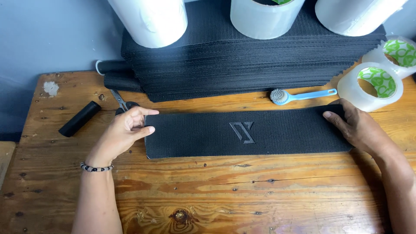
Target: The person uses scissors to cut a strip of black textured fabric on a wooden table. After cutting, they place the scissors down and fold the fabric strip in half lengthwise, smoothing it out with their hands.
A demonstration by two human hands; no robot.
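Hands grip opposite ends of black strip (247, 132): left hand (123, 132) pinching, right hand (353, 125) curled over it.

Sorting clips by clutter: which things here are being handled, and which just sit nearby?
In hand:
- black textured strip, left hand at one end, right hand at the other

Lying about:
- stack of black sheets
- scissors
- blue brush
- tape rolls
- black cylinder
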